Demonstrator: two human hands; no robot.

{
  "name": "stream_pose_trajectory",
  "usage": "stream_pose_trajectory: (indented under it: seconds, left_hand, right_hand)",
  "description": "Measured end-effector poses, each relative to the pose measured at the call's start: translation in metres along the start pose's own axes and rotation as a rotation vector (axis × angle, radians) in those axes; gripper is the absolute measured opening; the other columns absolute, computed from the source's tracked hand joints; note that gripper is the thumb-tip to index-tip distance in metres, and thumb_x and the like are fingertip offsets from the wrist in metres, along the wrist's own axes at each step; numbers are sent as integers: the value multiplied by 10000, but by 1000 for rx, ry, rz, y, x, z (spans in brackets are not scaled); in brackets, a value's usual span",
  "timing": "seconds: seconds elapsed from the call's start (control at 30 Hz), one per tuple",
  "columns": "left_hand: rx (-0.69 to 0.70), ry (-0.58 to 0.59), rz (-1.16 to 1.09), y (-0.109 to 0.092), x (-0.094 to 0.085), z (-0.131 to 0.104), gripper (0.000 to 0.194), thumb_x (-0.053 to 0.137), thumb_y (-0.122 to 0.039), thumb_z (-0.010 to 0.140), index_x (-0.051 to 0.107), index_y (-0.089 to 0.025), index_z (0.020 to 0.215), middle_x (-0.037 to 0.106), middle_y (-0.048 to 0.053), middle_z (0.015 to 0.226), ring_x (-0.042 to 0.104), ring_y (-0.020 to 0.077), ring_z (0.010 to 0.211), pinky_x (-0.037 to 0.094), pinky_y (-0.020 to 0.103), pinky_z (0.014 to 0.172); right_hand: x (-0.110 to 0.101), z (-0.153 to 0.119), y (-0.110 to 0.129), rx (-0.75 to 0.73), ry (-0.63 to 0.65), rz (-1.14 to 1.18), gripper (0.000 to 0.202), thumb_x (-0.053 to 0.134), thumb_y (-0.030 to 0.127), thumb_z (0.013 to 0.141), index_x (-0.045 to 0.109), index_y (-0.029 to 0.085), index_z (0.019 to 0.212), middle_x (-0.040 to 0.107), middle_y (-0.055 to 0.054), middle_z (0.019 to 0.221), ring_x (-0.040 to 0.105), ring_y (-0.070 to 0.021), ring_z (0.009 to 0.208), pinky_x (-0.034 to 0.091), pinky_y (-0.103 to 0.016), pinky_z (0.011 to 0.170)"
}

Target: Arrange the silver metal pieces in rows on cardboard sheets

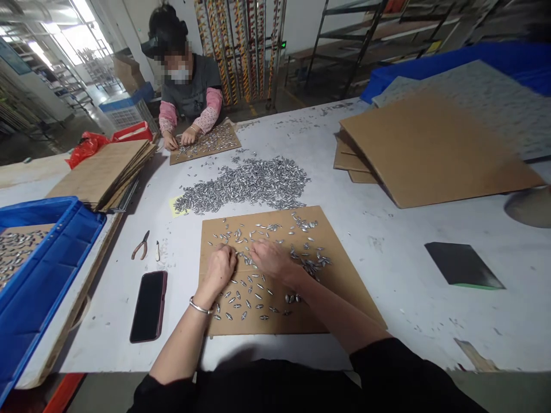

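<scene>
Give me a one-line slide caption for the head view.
Both hands, left hand and right hand, sort small metal pieces on a cardboard sheet, beside a phone.

Silvery metal pieces (258, 298) lie on a plain brown card (344, 287); beyond the card, a shiny grey heap (249, 184) rests on the whitish bench (387, 241). Left of the card lie a black phone (148, 306) with a reddish edge and a bright blue crate (51, 258). Right of the card sits a black pad (461, 264) edged green. A silver bracelet (200, 308) circles the left wrist. Beyond the heap, a co-worker's sleeves (209, 115) are pink and floral.
</scene>
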State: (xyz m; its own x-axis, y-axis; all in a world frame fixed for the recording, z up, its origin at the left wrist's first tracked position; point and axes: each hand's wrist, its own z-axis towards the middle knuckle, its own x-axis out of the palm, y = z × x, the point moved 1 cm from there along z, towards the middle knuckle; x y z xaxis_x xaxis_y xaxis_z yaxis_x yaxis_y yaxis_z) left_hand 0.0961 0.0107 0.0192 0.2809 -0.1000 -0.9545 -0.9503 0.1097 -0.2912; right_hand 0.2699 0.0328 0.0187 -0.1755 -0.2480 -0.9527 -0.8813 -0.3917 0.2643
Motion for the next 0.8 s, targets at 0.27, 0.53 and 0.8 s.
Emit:
stream_pose_trajectory:
  seconds: [0.27, 0.53, 0.8]
  left_hand:
    - [-54, 105, 51, 13, -12, 34, 200, 515, -158, 937, 709, -166, 890, 746, 109, 938, 696, 214, 882, 488, 280, 772]
    - [-101, 95, 83, 10, -2, 48, 192, 534, -112, 890, 720, -160, 887, 743, 139, 953, 706, 230, 870, 494, 292, 765]
    - [-89, -20, 5, 19, -18, 16, 192, 502, -156, 928, 691, -180, 903, 704, 89, 951, 681, 198, 847, 493, 292, 779]
  right_hand:
    - [6, 13, -7, 43, -7, -24, 292, 407, 261, 1039, 684, 169, 1045, 707, -117, 1080, 652, -216, 973, 408, -284, 760]
    - [4, 13, 7, -69, 40, -10, 314, 442, 295, 1021, 728, 164, 1014, 721, -140, 1082, 678, -220, 961, 442, -273, 797]
    - [1, 20, 13, -46, 82, -61, 286, 480, 220, 958, 736, 128, 1044, 734, -164, 1076, 707, -260, 949, 476, -302, 751]
